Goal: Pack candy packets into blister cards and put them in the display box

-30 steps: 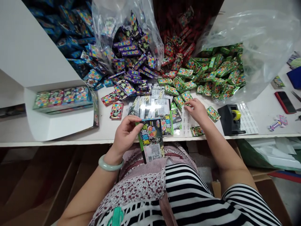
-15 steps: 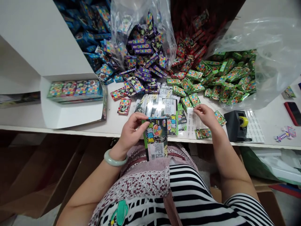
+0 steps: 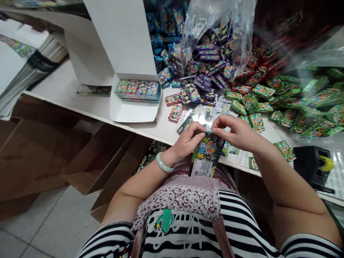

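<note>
My left hand (image 3: 189, 139) pinches the top left edge of a flat black-and-green candy packet (image 3: 206, 152). The packet hangs upright before my apron, its colourful print and pale label towards me. My right hand (image 3: 233, 132) has come together with it, thumb and fingers closed at the packet's top edge. Whether anything small sits between those right fingertips cannot be made out. Behind my hands lie more flat packets (image 3: 197, 114), partly covered. A white sheet (image 3: 244, 157) of small printed labels shows below my right wrist.
An open white display box (image 3: 133, 115) holds rows of small candy boxes (image 3: 137, 89). Blue, purple (image 3: 208, 52), red and green candy boxes (image 3: 319, 96) are heaped behind, some in clear bags. A black tape dispenser (image 3: 309, 165) stands right; cardboard cartons (image 3: 48, 154) are below the table.
My right hand has left the label sheet and moved to the packet's top edge, meeting my left hand. The view has swung left, showing more floor and cartons.
</note>
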{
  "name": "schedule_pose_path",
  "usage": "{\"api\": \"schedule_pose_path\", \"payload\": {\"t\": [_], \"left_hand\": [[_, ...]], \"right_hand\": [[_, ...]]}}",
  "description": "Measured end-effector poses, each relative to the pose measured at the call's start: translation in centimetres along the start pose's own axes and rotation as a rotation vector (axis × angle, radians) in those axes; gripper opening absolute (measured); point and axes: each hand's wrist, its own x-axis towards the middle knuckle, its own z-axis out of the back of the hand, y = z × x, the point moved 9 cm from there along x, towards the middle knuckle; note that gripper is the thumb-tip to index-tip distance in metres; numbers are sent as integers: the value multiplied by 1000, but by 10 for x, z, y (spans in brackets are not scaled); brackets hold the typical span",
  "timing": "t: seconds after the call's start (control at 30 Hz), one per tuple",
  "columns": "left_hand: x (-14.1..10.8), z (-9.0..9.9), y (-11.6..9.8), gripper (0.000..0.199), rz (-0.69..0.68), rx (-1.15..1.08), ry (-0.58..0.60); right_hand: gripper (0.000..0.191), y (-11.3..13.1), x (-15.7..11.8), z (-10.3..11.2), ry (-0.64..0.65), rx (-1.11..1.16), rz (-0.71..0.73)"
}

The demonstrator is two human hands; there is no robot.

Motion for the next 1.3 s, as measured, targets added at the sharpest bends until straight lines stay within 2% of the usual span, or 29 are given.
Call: {"api": "schedule_pose_path", "payload": {"t": [0.13,0.43,0.57,0.63,0.7,0.77,0.83,0.9,0.97,1.0,1.03,1.07,1.1,1.17,1.2,1.23,1.3], "left_hand": [[0,4,6,16,17,-32,-31],[2,4,14,34,75,-9,-169],[2,4,13,29,64,-5,-221],[4,4,10,27,35,-12,-225],[4,4,7,26,6,-23,-218],[2,2,9,26,14,-64,-202],[-5,-4,15,33,83,-164,-135],[-17,-17,21,43,173,-282,25],[-32,-21,17,45,221,-335,178],[-38,-14,11,44,219,-319,202],[-40,3,4,43,200,-276,167],[-39,28,-6,42,162,-209,72],[-37,61,-17,41,111,-117,-65],[-34,139,-45,41,-32,118,-421],[-32,173,-55,41,-99,246,-550],[-28,203,-61,39,-150,369,-639],[-12,246,-55,36,-203,611,-679]], "right_hand": [[16,-16,7,-6,38,-10,-87],[20,-25,8,-5,-36,-45,-136],[17,-27,8,-3,-63,-80,-139],[19,-34,9,-3,-56,-38,-160],[25,-47,12,-8,6,98,-217],[30,-62,14,-21,126,283,-316],[31,-73,12,-34,243,446,-435],[29,-79,8,-41,298,546,-531],[30,-81,6,-38,272,585,-554],[31,-82,5,-33,236,587,-534],[34,-82,5,-26,187,579,-500],[37,-84,5,-18,127,566,-459],[40,-86,5,-8,60,549,-418],[42,-93,1,8,-63,508,-369],[42,-97,-1,13,-109,488,-360],[42,-100,-4,15,-138,470,-357],[42,-103,-9,11,-145,440,-354]]}}
